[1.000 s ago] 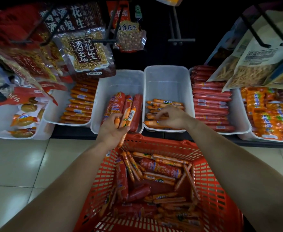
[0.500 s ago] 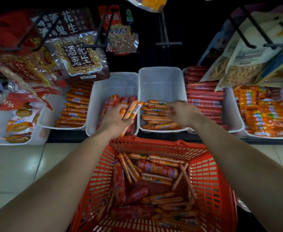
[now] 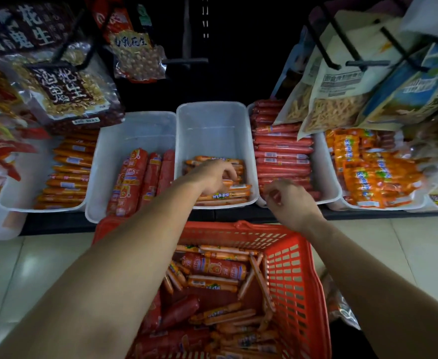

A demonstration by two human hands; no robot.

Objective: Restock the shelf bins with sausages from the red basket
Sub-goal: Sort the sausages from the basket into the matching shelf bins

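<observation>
The red basket (image 3: pixel 299 281) stands on the floor below me, full of mixed sausages (image 3: pixel 212 281), thin orange ones and thick red ones. Above it, the middle clear bin (image 3: pixel 212 125) has thin orange sausages (image 3: pixel 225 196) piled at its front. My left hand (image 3: pixel 210 177) reaches into that bin, and its fingers curl down over a few thin orange sausages on the pile. My right hand (image 3: pixel 287 200) hovers at the front edge of the bin of long red sausages (image 3: pixel 282 156), its fingers loosely curled and holding nothing.
A bin of thick red sausages (image 3: pixel 135 182) sits left of the middle bin, and orange sticks (image 3: pixel 67 172) fill the one beyond it. Orange packs (image 3: pixel 368 172) lie far right. Snack bags (image 3: pixel 65 92) hang on hooks over the bins on both sides. The floor is pale tile (image 3: pixel 18 268).
My left hand has carried its bunch of thin sausages right, from over the thick-sausage bin into the middle bin. My right hand has drawn out of the middle bin and moved right.
</observation>
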